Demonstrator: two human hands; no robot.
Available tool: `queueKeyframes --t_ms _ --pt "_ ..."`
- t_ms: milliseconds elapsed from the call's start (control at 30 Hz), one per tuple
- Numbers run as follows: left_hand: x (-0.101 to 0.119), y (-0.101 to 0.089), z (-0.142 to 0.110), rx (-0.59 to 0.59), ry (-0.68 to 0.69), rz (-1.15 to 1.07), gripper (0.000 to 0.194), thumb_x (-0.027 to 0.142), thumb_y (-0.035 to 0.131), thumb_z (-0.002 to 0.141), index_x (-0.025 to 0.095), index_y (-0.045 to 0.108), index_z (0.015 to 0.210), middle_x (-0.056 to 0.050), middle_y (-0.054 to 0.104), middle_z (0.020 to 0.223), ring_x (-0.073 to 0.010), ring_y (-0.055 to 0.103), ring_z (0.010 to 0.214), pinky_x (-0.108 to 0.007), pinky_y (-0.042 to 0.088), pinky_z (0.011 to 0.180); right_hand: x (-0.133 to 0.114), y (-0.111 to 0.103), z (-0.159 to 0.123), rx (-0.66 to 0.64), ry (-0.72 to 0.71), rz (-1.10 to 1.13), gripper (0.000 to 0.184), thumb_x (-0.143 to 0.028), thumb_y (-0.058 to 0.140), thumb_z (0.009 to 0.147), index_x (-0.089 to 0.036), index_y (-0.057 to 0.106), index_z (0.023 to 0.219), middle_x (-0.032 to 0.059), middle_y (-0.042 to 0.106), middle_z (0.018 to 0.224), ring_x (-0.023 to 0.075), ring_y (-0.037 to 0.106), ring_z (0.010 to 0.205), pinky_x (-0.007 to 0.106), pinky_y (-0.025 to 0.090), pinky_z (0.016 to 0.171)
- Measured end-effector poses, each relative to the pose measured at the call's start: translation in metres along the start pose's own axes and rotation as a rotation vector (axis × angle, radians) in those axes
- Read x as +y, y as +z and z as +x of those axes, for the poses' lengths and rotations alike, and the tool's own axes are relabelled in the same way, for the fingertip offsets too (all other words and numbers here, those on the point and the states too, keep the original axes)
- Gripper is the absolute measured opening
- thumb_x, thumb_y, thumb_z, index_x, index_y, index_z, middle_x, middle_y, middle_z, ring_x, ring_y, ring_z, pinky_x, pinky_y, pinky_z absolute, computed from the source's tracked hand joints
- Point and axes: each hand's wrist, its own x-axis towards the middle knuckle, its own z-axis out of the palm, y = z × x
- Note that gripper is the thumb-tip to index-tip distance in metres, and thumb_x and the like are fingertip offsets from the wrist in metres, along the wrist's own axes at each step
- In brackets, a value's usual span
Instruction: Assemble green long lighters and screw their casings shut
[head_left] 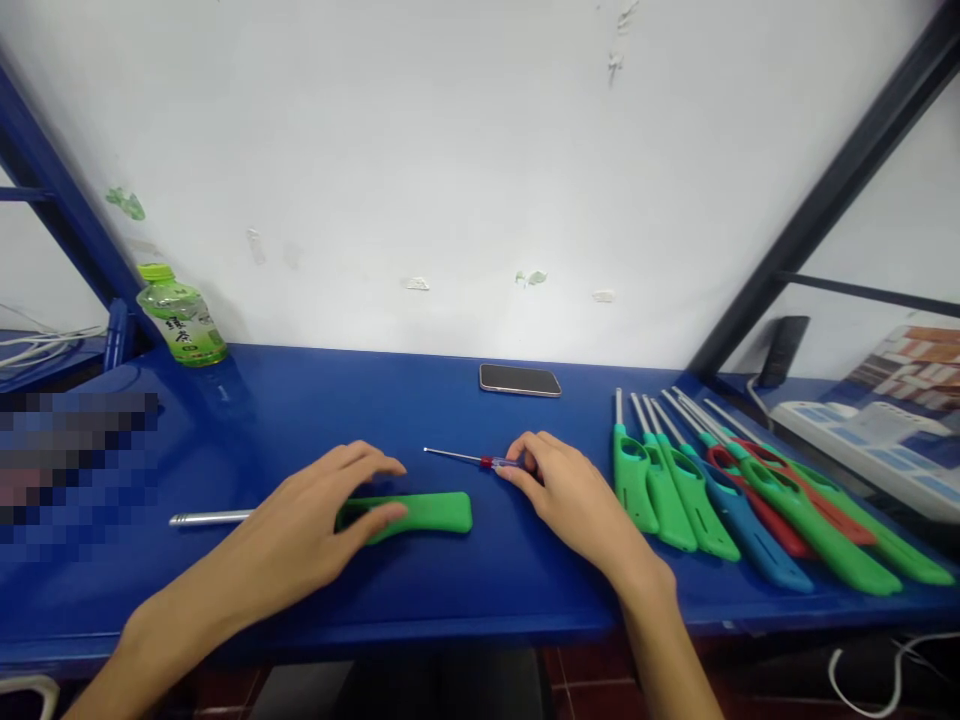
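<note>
A long-necked green gas lighter (441, 512) lies flat in front of me, its silver tube pointing left. My left hand (319, 510) is over its middle, thumb and fingers apart, hiding part of the body; whether the fingers touch it is hard to tell. With fingertips closed round the handle, my right hand (566, 490) holds a small screwdriver (487, 462). Its thin metal shaft points left, just beyond the lighter. To the right of that hand lies a row of lighters, among them a green lighter (636, 485) and a blue lighter (757, 530).
A phone (520, 380) lies near the back of the blue table (360, 400). A green-capped bottle (182, 318) stands at the back left by the wall. Dark frame posts rise on both sides. A white power strip (870, 450) and a cable are at the right.
</note>
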Motion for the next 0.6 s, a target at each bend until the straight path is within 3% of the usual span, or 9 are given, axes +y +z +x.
queueKeyframes --t_ms 100,233,600 --pt "-0.022 -0.001 0.007 0.11 -0.098 0.038 0.054 0.062 0.039 0.108 0.026 0.073 0.129 -0.01 0.073 0.131 -0.0326 0.068 0.122 -0.047 0.053 0.107 -0.001 -0.002 0.001 0.017 0.014 -0.003 0.012 -0.035 0.061 0.109 -0.025 0.065 0.103 0.0018 0.071 0.099 0.0242 0.069 0.089 0.038 0.045 0.078" --pt "-0.043 -0.004 0.01 0.092 -0.164 0.061 0.06 0.061 0.04 0.102 0.022 0.076 0.13 -0.014 0.073 0.127 -0.0368 0.07 0.114 -0.052 0.055 0.1 -0.002 -0.003 0.002 0.025 0.032 -0.007 0.014 -0.036 0.061 0.109 -0.026 0.065 0.1 0.0009 0.073 0.098 0.0237 0.069 0.086 0.037 0.043 0.074" --pt "-0.032 -0.006 0.012 0.039 -0.16 0.025 0.049 0.057 0.045 0.101 0.029 0.084 0.109 -0.007 0.074 0.119 -0.0275 0.071 0.095 -0.04 0.054 0.085 -0.008 -0.003 0.002 0.012 0.044 -0.037 0.014 -0.036 0.065 0.106 -0.027 0.067 0.097 -0.0006 0.074 0.095 0.0233 0.069 0.084 0.035 0.04 0.072"
